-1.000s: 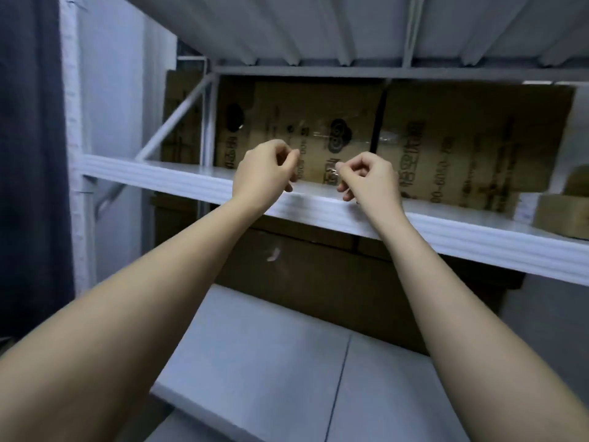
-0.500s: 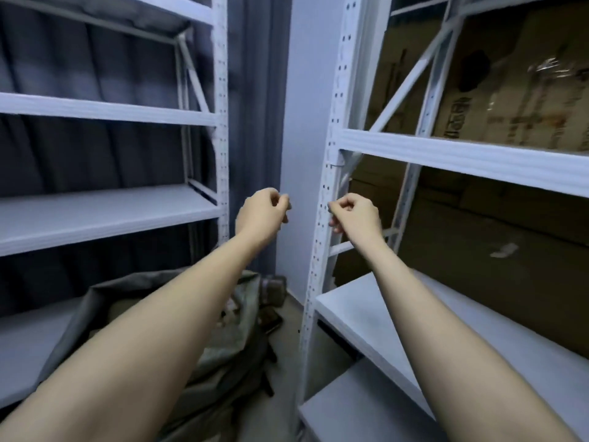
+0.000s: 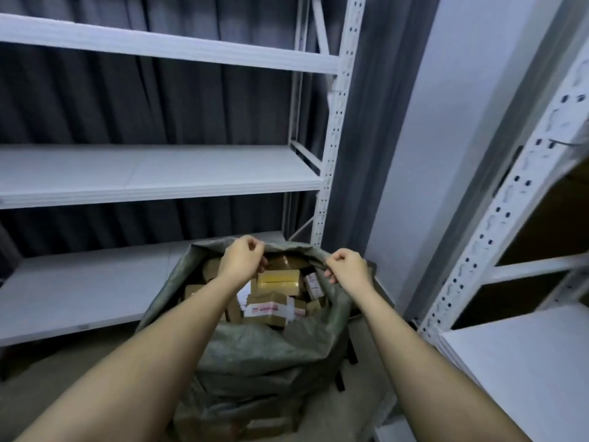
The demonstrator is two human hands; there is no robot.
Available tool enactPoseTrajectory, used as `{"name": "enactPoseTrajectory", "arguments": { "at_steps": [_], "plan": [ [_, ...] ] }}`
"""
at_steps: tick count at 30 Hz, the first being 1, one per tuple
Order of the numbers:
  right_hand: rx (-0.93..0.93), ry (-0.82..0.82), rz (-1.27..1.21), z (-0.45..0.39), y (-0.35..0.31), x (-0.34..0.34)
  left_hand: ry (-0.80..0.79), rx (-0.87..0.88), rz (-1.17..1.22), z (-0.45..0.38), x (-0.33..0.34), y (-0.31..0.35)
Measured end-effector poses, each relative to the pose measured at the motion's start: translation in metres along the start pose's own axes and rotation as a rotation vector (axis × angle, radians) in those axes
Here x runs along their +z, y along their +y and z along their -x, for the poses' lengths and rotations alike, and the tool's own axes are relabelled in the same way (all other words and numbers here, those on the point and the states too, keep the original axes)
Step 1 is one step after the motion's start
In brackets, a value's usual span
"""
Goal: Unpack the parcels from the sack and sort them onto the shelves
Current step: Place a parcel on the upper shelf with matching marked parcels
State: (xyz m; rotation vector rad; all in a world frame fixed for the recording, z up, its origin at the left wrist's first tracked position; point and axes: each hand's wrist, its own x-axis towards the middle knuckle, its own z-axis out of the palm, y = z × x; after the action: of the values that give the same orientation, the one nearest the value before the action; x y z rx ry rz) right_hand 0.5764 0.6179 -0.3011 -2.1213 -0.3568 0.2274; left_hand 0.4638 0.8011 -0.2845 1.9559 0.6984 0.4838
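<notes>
1. A white label with red print is showing on one parcel (image 3: 269,309) in the middle of the sack (image 3: 255,352), but the writing is too blurred to be read (the same goes for the label on the small box (image 3: 314,283) at the right). A yellow-taped parcel (image 3: 279,280) is lying just behind the labelled one.
2. The left hand (image 3: 243,260) is hanging over the far left part of the sack's mouth with its fingers curled in; I cannot tell whether it is pinching the fabric or holding nothing.
3. The right hand (image 3: 347,267) is sitting at the right rim of the sack, fingers curled, apparently pinching the edge of the green fabric. Both forearms are reaching forward and down, roughly parallel.
4. The sack is standing on the floor (image 3: 73,371), full of brown parcels, in front of the white shelves (image 3: 159,173) on the left and beside a second rack (image 3: 497,224) on the right.
5. Compared with half a second ago, the view is tilting down: the hands were raised in the air between the two racks, and they are now down at the sack's opening, with the parcels inside coming into sight.
</notes>
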Motion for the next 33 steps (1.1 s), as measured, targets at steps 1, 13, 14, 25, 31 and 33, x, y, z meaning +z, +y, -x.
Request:
{"name": "enactPoseTrajectory", "arguments": {
  "at_steps": [1,13,14,25,31,33],
  "plan": [
    [0.023,-0.042,0.002,-0.012,0.005,0.013,0.012,-0.039,0.002,-0.01,0.0,-0.013],
    [0.175,-0.417,0.146,-0.091,0.022,0.168,0.01,-0.438,-0.142,-0.086,-0.045,-0.17],
    [0.199,-0.446,0.128,-0.096,0.023,0.182,0.002,-0.459,-0.151,-0.093,-0.048,-0.179],
    [0.425,-0.337,0.132,-0.149,0.06,0.271,-0.344,-0.6,-0.137,-0.18,-0.02,-0.245],
    [0.556,-0.12,0.159,-0.186,0.085,0.267,-0.524,-0.485,-0.079,-0.22,0.033,-0.255],
    [0.616,-0.075,0.212,-0.207,0.096,0.261,-0.537,-0.498,0.008,-0.236,0.054,-0.26]
  ]
}}
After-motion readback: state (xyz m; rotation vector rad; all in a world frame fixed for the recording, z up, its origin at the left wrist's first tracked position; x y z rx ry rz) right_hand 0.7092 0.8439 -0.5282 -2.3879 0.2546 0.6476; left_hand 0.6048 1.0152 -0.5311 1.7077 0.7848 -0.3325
